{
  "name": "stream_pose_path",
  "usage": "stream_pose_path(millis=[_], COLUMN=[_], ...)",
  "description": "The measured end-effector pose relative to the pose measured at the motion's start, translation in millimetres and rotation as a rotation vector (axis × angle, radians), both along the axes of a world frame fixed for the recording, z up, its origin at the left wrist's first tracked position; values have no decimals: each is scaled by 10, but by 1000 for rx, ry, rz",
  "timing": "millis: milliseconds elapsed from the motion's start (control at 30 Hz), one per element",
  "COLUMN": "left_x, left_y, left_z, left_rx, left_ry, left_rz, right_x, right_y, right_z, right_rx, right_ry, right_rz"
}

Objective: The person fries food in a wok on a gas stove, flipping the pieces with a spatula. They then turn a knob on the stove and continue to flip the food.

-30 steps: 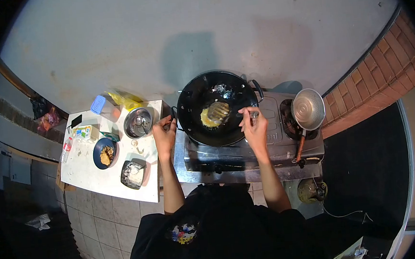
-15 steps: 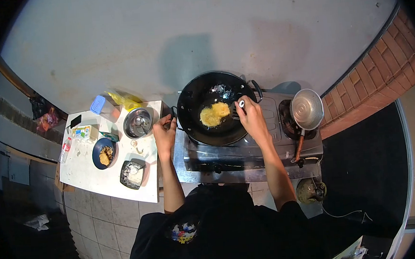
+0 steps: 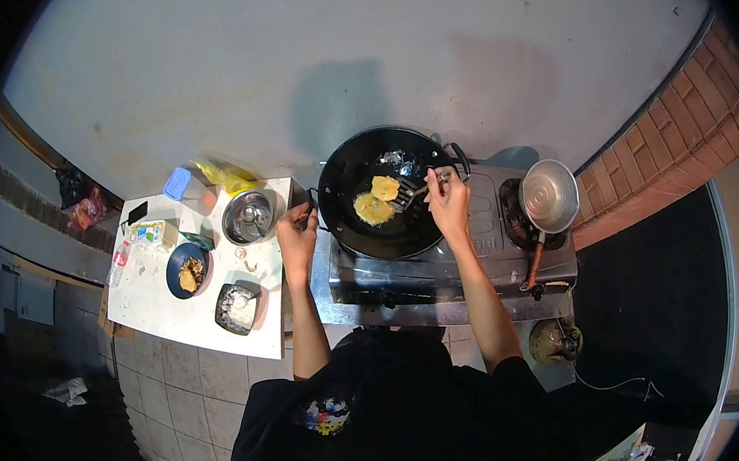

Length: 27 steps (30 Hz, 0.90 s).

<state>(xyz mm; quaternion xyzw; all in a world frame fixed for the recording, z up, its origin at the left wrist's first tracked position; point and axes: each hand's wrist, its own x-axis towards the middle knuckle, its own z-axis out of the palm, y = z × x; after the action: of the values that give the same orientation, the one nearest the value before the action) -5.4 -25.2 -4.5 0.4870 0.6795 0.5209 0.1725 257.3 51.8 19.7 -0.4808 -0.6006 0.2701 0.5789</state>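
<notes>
A black wok sits on the stove with two golden pieces of frying food in its middle, one piece lying flat and another beside the spatula's edge. My right hand grips the handle of a slotted spatula, whose blade is at the upper piece's right side. At the wok's left side, my left hand is closed on the wok's loop handle.
A pot with a wooden handle stands on the right burner of the stove. The white table at left bears a metal bowl, a blue bowl of fried food and a dark dish of white powder.
The spatula blade has come into fuller view against the food, and the upper piece has shifted slightly left. My right hand has moved a little right. My left hand keeps its place.
</notes>
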Motion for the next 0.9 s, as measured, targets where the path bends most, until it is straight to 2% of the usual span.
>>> stream_pose_path(millis=[133,400,800,900], left_x=[-7,25,64,61], left_y=[9,-2,-59,-60], left_z=[-27,3,101,85], left_rx=[2,6,-33,-27], left_ry=[27,27,-22,-19], left_rz=[4,17,32,42], right_x=[-17,-135,-398,-435], right_y=[20,13,123,136], right_z=[31,358,434,450], right_rx=[-9,112,163,254], right_ry=[-5,-221,-198,-156], right_rz=[-20,-18,71,93])
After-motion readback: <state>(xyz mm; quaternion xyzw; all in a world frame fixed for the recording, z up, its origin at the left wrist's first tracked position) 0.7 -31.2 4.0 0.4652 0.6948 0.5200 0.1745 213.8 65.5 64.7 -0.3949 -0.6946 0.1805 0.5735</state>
